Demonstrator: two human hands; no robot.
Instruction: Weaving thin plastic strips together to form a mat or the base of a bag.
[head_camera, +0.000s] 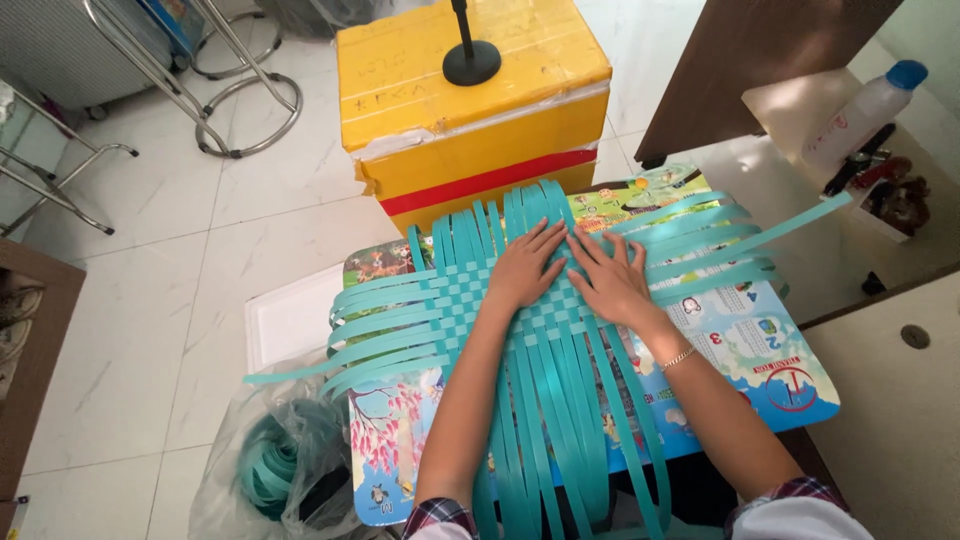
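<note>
You have a checkered patch of teal plastic strips (455, 305) woven on the colourful printed board (760, 350), but long loose ends on every side remain unwoven, so I judge much is left. Your left hand (525, 268) and right hand (607, 280) lie flat on the weave, fingers spread, gripping nothing.
</note>
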